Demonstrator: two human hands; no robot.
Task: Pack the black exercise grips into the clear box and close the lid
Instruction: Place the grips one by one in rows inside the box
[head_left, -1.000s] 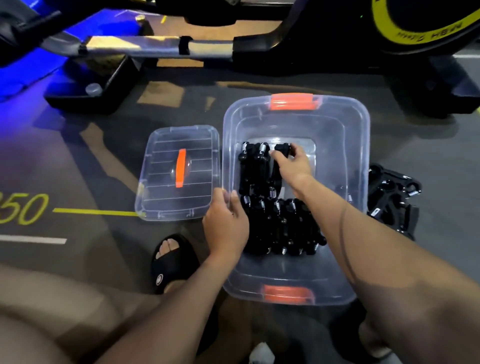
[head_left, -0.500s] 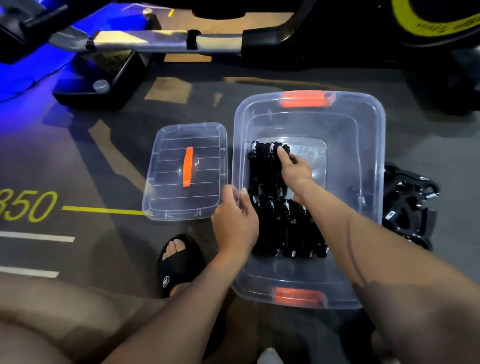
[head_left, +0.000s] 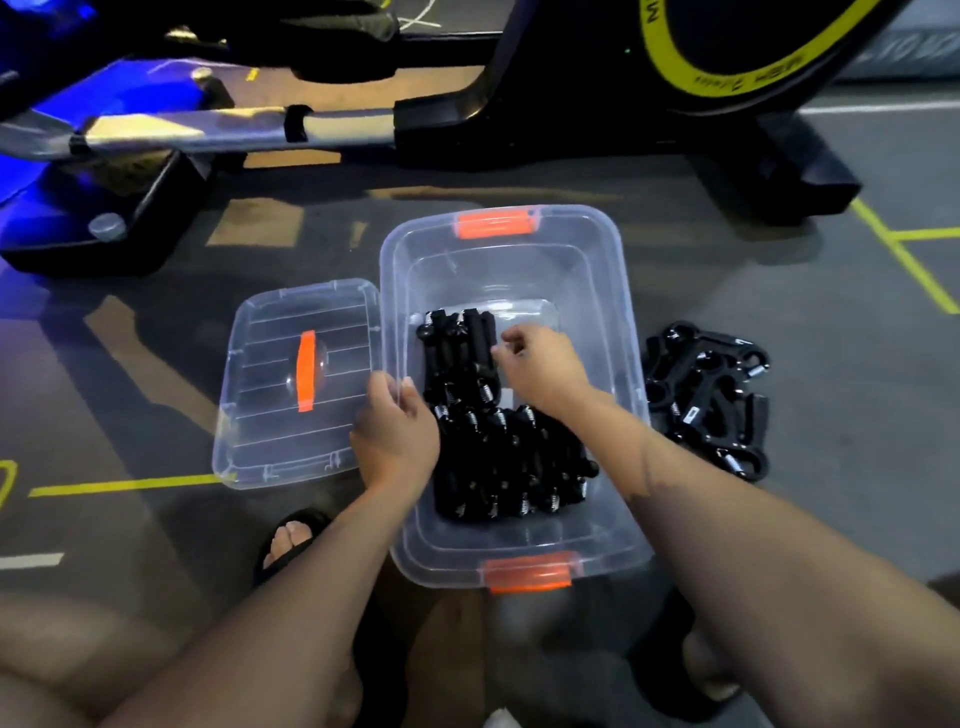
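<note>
Risk: loose grips (head_left: 709, 397) outside box (head_left: 631, 332) get missed. Left hand (head_left: 397, 431) fingers pinch box wall; right hand (head_left: 540, 364) fingers curled, empty. Lid (head_left: 301, 384) off; uneven stacking blocks closure.

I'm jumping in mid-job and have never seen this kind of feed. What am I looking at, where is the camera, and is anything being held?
There is no robot: these are a person's two bare hands, filmed by one wide-angle camera on their head, looking down at a gym floor. The clear box sits open in the middle, with black exercise grips stacked inside. Its lid, with an orange handle, lies flat on the floor to the left. More grips wait in a pile to the right. The left hand grips the box's left rim. The right hand is above the packed grips, fingers curled; whether it holds one I cannot tell.
</note>
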